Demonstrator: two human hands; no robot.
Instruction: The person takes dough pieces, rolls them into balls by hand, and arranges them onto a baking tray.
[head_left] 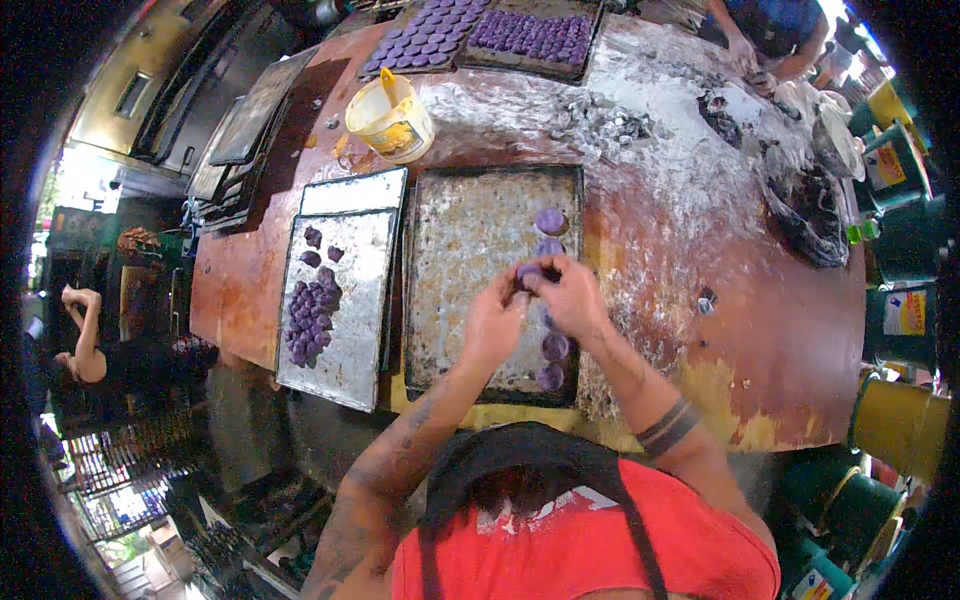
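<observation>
My left hand and my right hand meet above a worn metal baking tray. Between their closed fingertips is a small piece of purple dough, partly covered by the fingers. Along the tray's right side runs a column of round, flattened purple dough pieces, some hidden behind my hands. To the left, a second metal tray bears a heap of dark purple balls, with several separate lumps above it.
Beyond the trays stands a white bucket with an orange-yellow handle. Two trays of purple pieces lie at the far edge. White flour dusts the table. Another person's hand is far right; stacked trays are far left.
</observation>
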